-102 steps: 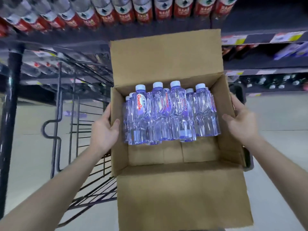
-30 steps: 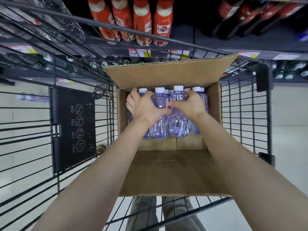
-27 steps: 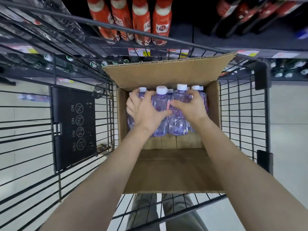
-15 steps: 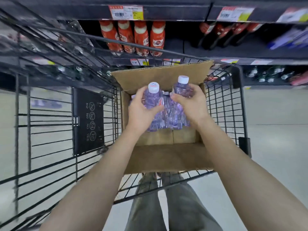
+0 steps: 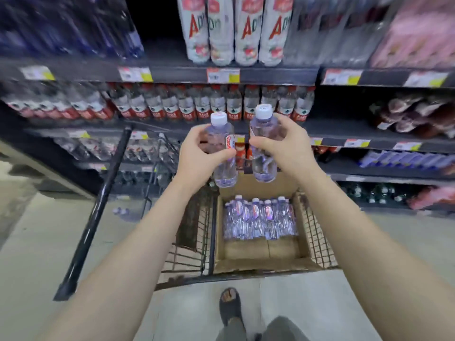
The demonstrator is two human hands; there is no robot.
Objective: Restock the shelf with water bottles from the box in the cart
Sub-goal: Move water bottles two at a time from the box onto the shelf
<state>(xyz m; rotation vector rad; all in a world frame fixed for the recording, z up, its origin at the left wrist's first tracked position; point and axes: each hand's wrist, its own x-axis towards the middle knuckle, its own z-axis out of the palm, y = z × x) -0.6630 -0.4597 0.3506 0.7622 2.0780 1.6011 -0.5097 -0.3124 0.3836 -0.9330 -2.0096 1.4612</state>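
My left hand [image 5: 200, 153] grips a clear water bottle [image 5: 222, 168] with a white cap and a red label, held upright. My right hand [image 5: 280, 143] grips a second water bottle [image 5: 263, 166] of the same kind, beside the first. Both bottles hang in the air above the open cardboard box [image 5: 261, 249], in front of the shelf [image 5: 344, 134]. Several more water bottles [image 5: 258, 217] lie packed at the far end of the box. The box sits in the wire cart [image 5: 192, 242].
The dark shelving holds rows of red-labelled bottles [image 5: 187, 104], tall white "AD" bottles [image 5: 234, 28] above, and pink packs [image 5: 416, 33] at the upper right. The cart's black handle bar [image 5: 98, 205] slants at the left. My sandalled foot [image 5: 230, 306] stands on the pale floor.
Both hands have lifted one bottle each out of the box and raised them toward the shelf. My view has tipped up from the cart to the shelves.
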